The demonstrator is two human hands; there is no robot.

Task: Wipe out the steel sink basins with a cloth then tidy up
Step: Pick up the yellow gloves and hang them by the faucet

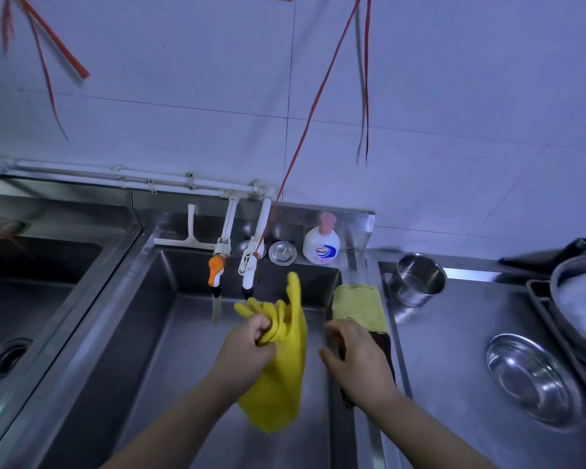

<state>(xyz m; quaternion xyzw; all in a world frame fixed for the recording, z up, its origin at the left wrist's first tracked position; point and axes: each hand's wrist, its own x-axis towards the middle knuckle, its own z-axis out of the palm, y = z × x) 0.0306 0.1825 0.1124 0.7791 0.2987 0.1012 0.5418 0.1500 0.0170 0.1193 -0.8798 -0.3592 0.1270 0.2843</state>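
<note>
The cloth [359,308], yellow-green and folded, lies draped over the right rim of the middle sink basin [170,333], right of centre in the frame, with its long axis running from the back wall toward the person. Its near end meets something dark that runs under the right hand [359,363] (whether this is the cloth's underside or a separate thing is hard to tell). The right hand is the nearer one: it sits at that near end, so the cloth stretches up-frame from its fingers, which are loosely curled. I cannot tell whether they actually pinch anything, since the palm hides the contact.

The left hand [247,350], centre of the frame over the basin, grips a yellow rubber glove [281,370] at the base of its fingers; the cuff hangs down and is partly blurred.

Above it two taps [247,265] hang from white pipes. A soap bottle [321,247] stands on the back ledge. On the counter [454,350] at right sit a steel pot [416,279] and a shallow steel bowl [525,377]; the trays at the right edge are cut off.
</note>
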